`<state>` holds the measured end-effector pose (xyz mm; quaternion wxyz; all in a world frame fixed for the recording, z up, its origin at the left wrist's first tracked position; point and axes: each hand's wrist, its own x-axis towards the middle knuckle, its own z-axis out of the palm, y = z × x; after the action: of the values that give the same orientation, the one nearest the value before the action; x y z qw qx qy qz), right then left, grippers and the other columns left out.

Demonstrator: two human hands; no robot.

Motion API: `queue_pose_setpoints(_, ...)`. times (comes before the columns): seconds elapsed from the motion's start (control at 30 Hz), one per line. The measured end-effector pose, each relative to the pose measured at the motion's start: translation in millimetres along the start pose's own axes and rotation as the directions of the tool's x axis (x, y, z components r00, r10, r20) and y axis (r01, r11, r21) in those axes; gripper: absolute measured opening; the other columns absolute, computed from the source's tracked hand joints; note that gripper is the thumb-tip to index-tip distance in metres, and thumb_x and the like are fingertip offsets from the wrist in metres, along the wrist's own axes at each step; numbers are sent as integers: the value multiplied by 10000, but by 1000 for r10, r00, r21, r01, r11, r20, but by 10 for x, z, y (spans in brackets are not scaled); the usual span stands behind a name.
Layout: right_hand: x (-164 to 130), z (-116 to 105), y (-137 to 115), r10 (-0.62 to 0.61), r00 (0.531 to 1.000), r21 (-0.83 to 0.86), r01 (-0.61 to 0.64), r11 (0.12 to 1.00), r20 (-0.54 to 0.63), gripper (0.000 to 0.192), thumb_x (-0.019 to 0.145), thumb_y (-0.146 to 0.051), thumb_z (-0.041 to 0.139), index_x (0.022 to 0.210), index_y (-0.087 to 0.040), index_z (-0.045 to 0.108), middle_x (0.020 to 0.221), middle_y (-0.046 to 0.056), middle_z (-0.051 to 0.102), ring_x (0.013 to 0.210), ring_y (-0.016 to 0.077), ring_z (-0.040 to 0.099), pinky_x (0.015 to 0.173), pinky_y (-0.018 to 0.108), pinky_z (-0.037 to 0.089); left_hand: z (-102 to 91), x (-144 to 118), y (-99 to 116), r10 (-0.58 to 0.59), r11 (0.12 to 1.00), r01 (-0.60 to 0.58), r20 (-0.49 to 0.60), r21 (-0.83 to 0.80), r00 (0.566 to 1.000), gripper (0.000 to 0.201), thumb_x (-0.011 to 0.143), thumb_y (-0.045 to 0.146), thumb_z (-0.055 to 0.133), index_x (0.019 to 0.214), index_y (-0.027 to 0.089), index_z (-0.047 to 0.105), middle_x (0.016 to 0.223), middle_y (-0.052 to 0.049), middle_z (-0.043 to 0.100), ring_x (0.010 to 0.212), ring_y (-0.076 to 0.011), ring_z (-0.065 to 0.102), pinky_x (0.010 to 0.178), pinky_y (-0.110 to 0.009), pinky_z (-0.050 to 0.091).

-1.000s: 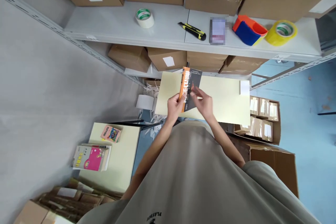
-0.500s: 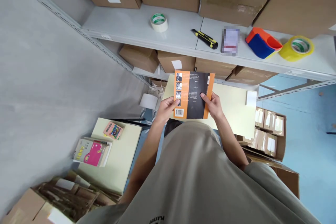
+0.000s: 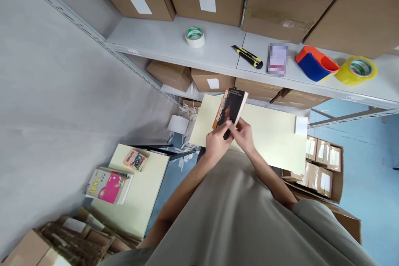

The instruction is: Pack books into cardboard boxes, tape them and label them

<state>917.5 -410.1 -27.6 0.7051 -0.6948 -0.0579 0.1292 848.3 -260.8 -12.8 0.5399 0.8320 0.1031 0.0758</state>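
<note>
I have the book [image 3: 230,107] up in both hands above the pale table [image 3: 274,133], clear of its surface. My left hand [image 3: 217,143] is closed on the book's near lower corner, thumb across the dark cover, and my right hand [image 3: 244,135] pinches the same lower edge just beside it, so both grips are clamped on the one book. It stands tilted, its top leaning away from me toward the shelf [image 3: 218,56], the orange spine side to the left of my grip.

As I judge it, the book is only in hand for handling or checking: it has not been set down on the table, and nothing is wrapped or boxed in front of me. Beyond my grip, on the shelf, lie a roll of white tape [image 3: 195,36], a utility knife [image 3: 247,56], an orange and blue dispenser [image 3: 316,63] and a yellow tape roll [image 3: 356,70], none of them touched. Down to the left of my grip, a lower table [image 3: 146,191] holds a pink-covered book [image 3: 109,185] and a small booklet [image 3: 135,160], well apart from my hands.
</note>
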Motion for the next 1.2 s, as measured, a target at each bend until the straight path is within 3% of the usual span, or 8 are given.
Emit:
queue_pose_setpoints(0.13,74,-315,-83,70,997,156,-75,985,39,642,874,-816,958,1152,-241,885,1111,68,927,1007,306,870,898,418,733,-254,185,-157,-38,979,14,-111,-204,993,688,914,667,986,1446,251,856,1576,-151,811,1525,-390,744,1304,-524,609)
queue_pose_setpoints(0.3,97,-549,-123,145,978,251,-180,951,152,658,837,-763,1019,1248,-265,894,1160,68,938,1016,309,887,919,437,745,-566,419,-328,-278,797,291,105,-530,955,739,732,770,1071,1158,188,908,1173,-149,926,1128,-365,886,1059,-504,711)
queue_pose_setpoints(0.47,142,-522,-32,113,985,177,-135,975,129,675,879,-784,981,1310,-274,878,1236,73,932,1112,326,883,1025,479,739,-561,370,-237,-289,793,255,26,-553,957,638,634,610,1161,1044,188,916,1048,-116,929,951,-303,879,973,-445,709)
queue_pose_setpoints(0.6,245,-554,44,12,997,72,-18,997,75,654,898,-819,948,1246,-267,904,1278,75,927,1212,350,860,1125,510,707,-620,325,-199,-170,890,122,-72,-440,983,547,746,645,1096,990,198,896,1015,-109,921,897,-279,860,885,-406,696)
queue_pose_setpoints(0.7,304,-622,27,-132,988,-18,134,991,81,547,896,-777,976,1155,-296,956,1277,69,933,1299,377,847,1214,556,667,-734,327,-167,105,965,-145,-187,-217,977,368,931,578,994,999,231,893,1052,-97,925,988,-276,862,955,-429,694)
queue_pose_setpoints(0.87,335,-637,-127,-459,887,-132,462,877,51,250,1032,-651,904,1140,-438,979,1370,12,913,1483,339,786,1361,638,561,-857,413,-93,533,841,-535,-285,78,796,316,1160,439,783,878,305,836,1037,-42,936,1163,-290,866,1069,-556,698)
queue_pose_setpoints(1.0,335,-581,-295,-527,848,-169,528,832,54,226,1074,-645,852,1154,-471,973,1406,-22,902,1476,323,792,1375,655,544,-908,460,-21,575,812,-571,-331,121,748,313,1143,461,812,868,312,829,1047,-20,935,1147,-291,878,1033,-554,699)
queue_pose_setpoints(1.2,265,-655,-497,-381,919,-201,394,897,103,333,1006,-744,868,1104,-443,970,1301,44,918,1394,399,789,1325,693,549,-989,386,57,395,909,-415,-270,-22,878,260,1087,531,859,989,291,845,1119,-67,913,1115,-291,856,1051,-493,662)
